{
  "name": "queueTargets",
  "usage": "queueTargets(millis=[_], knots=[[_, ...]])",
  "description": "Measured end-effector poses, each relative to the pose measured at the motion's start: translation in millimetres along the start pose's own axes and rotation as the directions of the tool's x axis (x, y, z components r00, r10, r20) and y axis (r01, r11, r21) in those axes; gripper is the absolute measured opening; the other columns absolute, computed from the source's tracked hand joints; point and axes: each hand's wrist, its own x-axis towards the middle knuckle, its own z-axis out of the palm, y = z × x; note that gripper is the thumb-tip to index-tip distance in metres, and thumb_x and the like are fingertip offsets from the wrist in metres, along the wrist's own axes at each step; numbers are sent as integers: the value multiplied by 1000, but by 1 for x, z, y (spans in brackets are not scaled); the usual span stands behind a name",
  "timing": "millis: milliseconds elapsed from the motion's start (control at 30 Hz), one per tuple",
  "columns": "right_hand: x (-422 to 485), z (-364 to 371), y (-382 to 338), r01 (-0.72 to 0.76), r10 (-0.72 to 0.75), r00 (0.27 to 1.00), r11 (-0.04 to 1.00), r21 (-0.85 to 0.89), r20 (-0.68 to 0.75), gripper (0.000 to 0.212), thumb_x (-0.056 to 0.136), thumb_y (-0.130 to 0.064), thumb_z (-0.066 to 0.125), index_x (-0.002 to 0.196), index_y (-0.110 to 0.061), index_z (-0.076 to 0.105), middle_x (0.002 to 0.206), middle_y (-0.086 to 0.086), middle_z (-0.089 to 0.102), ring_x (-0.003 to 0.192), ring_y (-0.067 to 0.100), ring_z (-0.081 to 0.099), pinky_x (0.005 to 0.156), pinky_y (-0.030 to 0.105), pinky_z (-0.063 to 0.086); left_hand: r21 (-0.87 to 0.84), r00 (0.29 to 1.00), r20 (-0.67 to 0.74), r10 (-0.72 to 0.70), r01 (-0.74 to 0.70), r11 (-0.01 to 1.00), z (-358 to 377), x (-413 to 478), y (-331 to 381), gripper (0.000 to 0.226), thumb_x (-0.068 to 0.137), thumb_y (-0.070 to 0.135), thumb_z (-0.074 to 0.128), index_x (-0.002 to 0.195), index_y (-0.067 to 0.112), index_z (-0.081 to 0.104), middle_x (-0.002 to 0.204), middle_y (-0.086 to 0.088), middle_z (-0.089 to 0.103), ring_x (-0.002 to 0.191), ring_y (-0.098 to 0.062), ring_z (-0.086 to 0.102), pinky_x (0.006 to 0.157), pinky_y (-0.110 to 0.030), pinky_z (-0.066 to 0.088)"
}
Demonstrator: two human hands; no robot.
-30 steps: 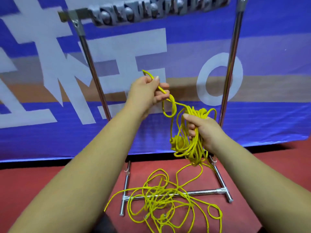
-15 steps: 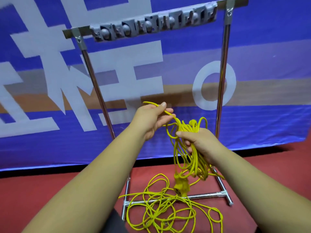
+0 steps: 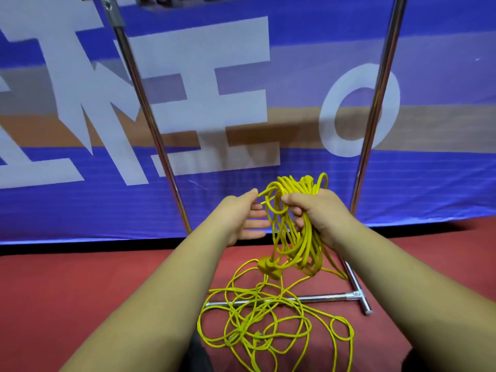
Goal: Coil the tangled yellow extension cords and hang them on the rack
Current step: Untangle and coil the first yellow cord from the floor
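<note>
Head view: right hand [image 3: 319,213] was clenched around one coiled bundle [image 3: 292,237] of yellow cord, held up between the rack [image 3: 150,124]'s two uprights. The bundle's long axis ran vertical, loops drooping toward the floor [image 3: 80,291], with one plug block [image 3: 268,267] at the low end. Left hand [image 3: 241,218] pinched one strand [image 3: 264,194] at the bundle's top, other fingers fairly straight. One loose tangle [image 3: 268,326] lay on the floor at the rack's base. Number of separate cords: could not tell.
</note>
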Motion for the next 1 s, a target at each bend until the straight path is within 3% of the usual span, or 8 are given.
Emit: queueTargets(millis=[67,167,267,400,467,567,767,1000], knots=[[5,-2,2,-15,15,999,1000,14,-39,40,90,-15,73,54,-17,57,54,6,43,44,22,42,52,32,40,180,999,-20,49,-45,983,3,4,-1,53,104,56,50,110,6,67,107,-11,75,91,-28,78,81,-50,64],[11,-5,5,-34,34,998,999,13,-60,36,89,-14,72,58,-15,54,54,7,42,44,21,41,52,32,40,304,985,167,34,-84,949,10,8,-6,47,103,55,51,115,14,70,109,-1,78,99,-22,77,86,-38,59],[15,-6,9,-34,35,998,999,14,-43,31,89,-10,69,63,-14,54,54,7,42,43,21,40,51,32,40,416,933,358,20,-178,892,21,18,-21,23,96,21,59,115,20,71,106,-2,71,95,-20,63,81,-32,45],[19,-9,11,-12,12,1000,1000,29,-8,28,92,-10,68,66,-14,56,54,6,41,43,20,39,52,32,41,698,916,400,20,-319,641,24,32,-39,36,87,15,72,121,25,73,121,-2,73,97,-13,57,82,-26,44],[20,-11,10,-20,21,1000,999,45,-17,22,94,-9,66,74,-13,59,55,3,41,44,18,39,51,30,42,767,926,373,59,-343,542,25,37,-44,27,94,19,73,121,20,74,111,3,72,100,-11,59,84,-23,43],[22,-13,7,-48,52,998,996,81,-45,25,96,-11,66,72,-15,59,56,1,43,43,17,39,50,30,41,707,948,273,162,-312,635,29,46,-47,17,95,23,74,100,6,76,79,-3,64,77,-19,56,73,-34,49],[24,-18,9,-122,127,987,991,53,-95,12,92,-17,69,83,-9,68,64,5,53,46,18,47,51,31,45,377,947,112,301,-321,869,31,40,-33,13,99,14,67,95,4,74,90,-19,75,77,-19,71,81,-39,62],[15,-2,22,-254,253,962,967,4,-99,11,93,-15,69,92,-6,76,68,4,69,46,16,51,46,28,48,-168,989,-40,144,-149,974,45,24,-26,16,97,-6,58,99,0,72,88,-17,75,72,-19,74,66,-27,64]])
